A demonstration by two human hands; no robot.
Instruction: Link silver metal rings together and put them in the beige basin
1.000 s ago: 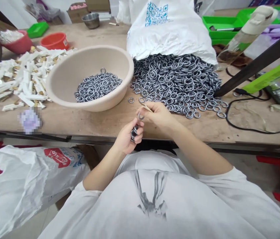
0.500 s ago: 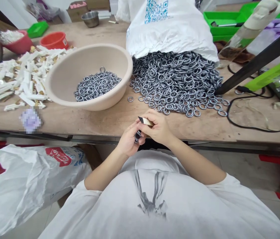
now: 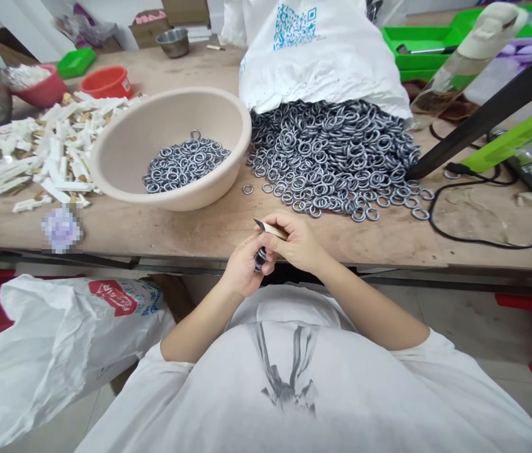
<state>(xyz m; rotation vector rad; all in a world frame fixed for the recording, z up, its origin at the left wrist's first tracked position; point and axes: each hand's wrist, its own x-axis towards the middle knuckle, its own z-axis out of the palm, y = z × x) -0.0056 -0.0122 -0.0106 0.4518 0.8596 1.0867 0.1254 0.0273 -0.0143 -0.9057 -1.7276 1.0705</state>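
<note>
Close to my body, at the table's front edge, both hands meet. My left hand (image 3: 243, 267) is closed around several grey rings (image 3: 260, 258), which show stacked between its fingers. In my right hand (image 3: 301, 242) is a small knife (image 3: 272, 231) with a pale handle and a short dark slanted blade pointing left, over the left hand. Beyond the hands, a heap of loose grey rings (image 3: 332, 157) spills from a white sack (image 3: 322, 69). To its left stands a beige basin (image 3: 119, 145) with more such rings (image 3: 185, 163) in it.
White plastic pieces (image 3: 53, 145) lie in a pile at left, near red bowls (image 3: 105, 82). A dark post (image 3: 483, 119), a light-green bar (image 3: 520, 135), a bottle (image 3: 473, 56) and a black cable (image 3: 497, 245) occupy the right. Another white sack (image 3: 53, 340) stands below the table.
The knife's blade has swung slightly to the left and now points further over the left hand. Both hands keep nearly the same place; the view has shifted a little.
</note>
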